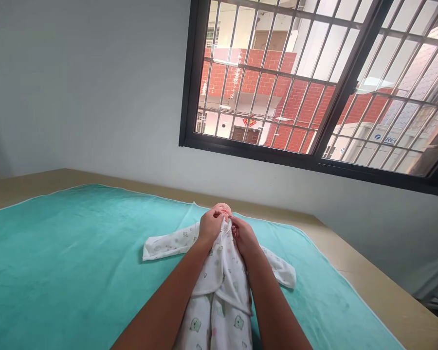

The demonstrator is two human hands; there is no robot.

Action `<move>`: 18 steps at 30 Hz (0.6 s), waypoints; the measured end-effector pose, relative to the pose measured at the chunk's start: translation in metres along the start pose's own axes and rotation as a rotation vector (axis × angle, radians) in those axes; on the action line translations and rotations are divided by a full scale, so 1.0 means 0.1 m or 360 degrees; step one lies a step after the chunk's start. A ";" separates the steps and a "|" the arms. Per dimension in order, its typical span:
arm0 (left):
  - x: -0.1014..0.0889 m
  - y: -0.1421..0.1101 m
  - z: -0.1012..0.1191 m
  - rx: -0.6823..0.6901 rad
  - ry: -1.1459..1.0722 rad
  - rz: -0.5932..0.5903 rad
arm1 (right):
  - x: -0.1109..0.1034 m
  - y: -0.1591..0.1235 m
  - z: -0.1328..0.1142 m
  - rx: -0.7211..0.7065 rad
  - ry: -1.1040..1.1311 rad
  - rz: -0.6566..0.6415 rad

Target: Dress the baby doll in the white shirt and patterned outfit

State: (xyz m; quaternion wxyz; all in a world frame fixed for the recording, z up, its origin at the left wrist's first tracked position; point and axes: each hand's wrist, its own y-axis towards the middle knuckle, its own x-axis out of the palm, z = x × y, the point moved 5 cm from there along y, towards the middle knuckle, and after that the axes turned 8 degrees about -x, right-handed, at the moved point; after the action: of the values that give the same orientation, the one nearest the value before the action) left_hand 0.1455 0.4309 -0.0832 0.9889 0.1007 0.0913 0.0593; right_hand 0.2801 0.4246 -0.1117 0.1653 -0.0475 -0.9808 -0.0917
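A baby doll [224, 209] lies on its back on a teal blanket [65, 262], dressed in a white printed baby garment [222, 287] with sleeves spread to both sides. My left hand [210, 224] pinches the garment's front edge near the doll's neck. My right hand [244, 235] is closed on the facing edge just beside it. Both forearms run along the doll's body, hiding much of it. Only the top of the doll's head shows.
The blanket covers a tan wooden platform [372, 287] set against a white wall [105, 97]. A dark-framed barred window [314, 82] is above, with a red brick building outside. The platform's edge drops off at the right.
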 end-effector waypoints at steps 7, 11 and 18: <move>0.01 -0.05 0.12 0.0086 -0.0138 -0.0042 | 0.03 -0.01 0.00 -0.0016 0.0295 -0.0132; 0.04 -0.01 0.09 0.0070 -0.0227 -0.0128 | 0.07 -0.03 -0.01 -0.0036 0.0334 -0.0150; 0.07 0.10 -0.15 -0.0174 -0.0421 -0.0337 | 0.05 0.00 0.04 -0.0006 0.0281 -0.0103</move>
State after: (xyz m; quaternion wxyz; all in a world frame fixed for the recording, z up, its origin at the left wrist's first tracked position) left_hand 0.1481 0.4445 -0.0966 0.9970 0.0437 -0.0330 -0.0539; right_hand 0.2742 0.4259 -0.1143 0.2482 -0.0078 -0.9632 -0.1026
